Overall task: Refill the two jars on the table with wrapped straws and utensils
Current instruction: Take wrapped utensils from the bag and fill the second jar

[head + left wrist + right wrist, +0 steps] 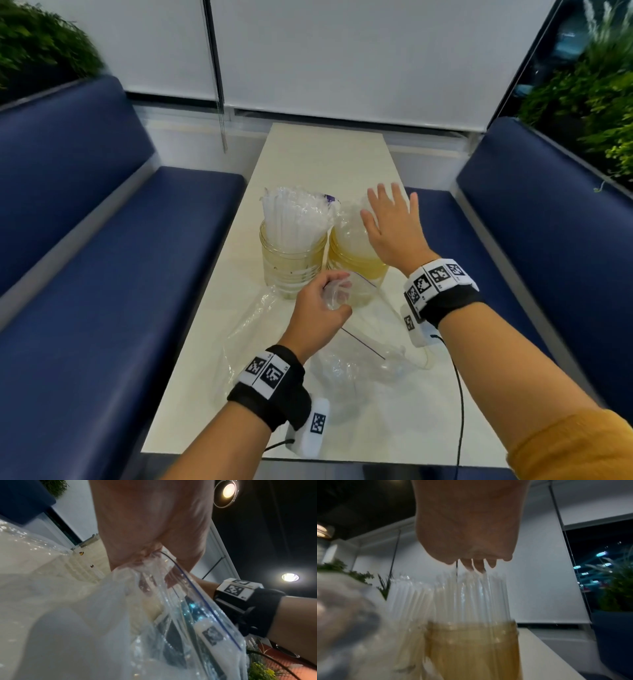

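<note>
Bags, near edge: clear empty bags (346, 370) lie crumpled on the table (318, 161) just in front of the person.
Left hand: left hand (317, 317) pinches the bunched mouth of a zip bag (356, 291); the left wrist view shows the fingers curled round the plastic (145, 563).
Right hand: right hand (394, 229) is spread flat, fingers straight, over the right jar (356, 260); fingertips (477, 566) sit just above the clear wrapped contents (471, 596), contact unclear.
Left jar: left jar (291, 263) stands touching its neighbour, packed with upright wrapped straws (291, 219).
Stage, judged: both jars look filled; what remains seems to be settling the right one and clearing bags.
Method, advised: press down with the flat palm, gently and straight, so the wrappers seat without tipping the jar; keep the zip bag off both rims.
Risk, judged: a sideways push could knock the jars together.
</note>
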Demonstrator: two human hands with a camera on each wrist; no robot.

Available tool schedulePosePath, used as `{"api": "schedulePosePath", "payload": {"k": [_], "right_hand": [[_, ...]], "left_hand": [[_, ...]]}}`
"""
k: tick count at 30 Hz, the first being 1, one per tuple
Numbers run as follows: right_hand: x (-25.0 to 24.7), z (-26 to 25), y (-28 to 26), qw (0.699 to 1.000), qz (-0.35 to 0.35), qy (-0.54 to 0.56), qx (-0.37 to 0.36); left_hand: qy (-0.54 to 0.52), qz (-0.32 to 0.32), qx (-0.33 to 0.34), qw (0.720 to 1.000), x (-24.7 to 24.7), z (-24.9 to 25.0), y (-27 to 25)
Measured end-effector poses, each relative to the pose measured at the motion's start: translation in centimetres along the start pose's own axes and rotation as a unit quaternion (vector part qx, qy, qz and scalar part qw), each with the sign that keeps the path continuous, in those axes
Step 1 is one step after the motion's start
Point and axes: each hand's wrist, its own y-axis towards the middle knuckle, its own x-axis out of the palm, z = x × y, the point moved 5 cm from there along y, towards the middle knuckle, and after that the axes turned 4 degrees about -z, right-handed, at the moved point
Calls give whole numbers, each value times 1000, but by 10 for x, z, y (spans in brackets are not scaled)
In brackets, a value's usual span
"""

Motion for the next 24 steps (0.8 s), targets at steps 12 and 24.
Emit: {"api": "schedulePosePath", "payload": {"k": [12,24], "right_hand": [[0,-23,-119,941,-336,-42,27],[81,0,-161,883,-461,-41,79]], "left_hand": [[85,-88,36,992,20,11,-1],[78,-115,71,988,31,6,-13]]}}
